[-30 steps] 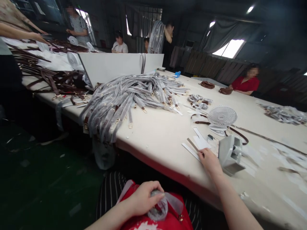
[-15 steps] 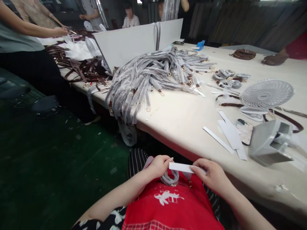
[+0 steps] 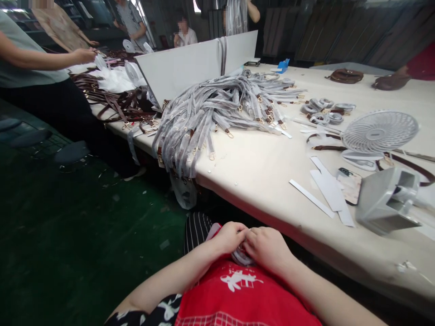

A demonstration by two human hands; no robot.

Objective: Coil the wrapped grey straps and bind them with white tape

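Observation:
My left hand (image 3: 228,237) and my right hand (image 3: 268,246) meet in my lap over a red apron (image 3: 244,294), both closed on a coiled strap wrapped in clear plastic (image 3: 242,257). The strap is mostly hidden under my fingers. The white paper strip that my right hand held is hidden between the hands. On the cream table (image 3: 258,172) lie more white paper strips (image 3: 326,188), and a big heap of plastic-wrapped grey straps (image 3: 210,113) hangs over the table's front edge.
A white fan (image 3: 379,132), a phone (image 3: 350,185) and a grey box-like device (image 3: 387,201) stand at the right. Coiled straps (image 3: 322,111) lie behind. Brown straps (image 3: 118,104) and a white board (image 3: 197,63) are at the left, where another person's arm (image 3: 44,59) reaches. Green floor (image 3: 84,217) lies below.
My right hand took a paper strip from the table and brought it down to my lap. It has now closed against my left hand over the coiled strap.

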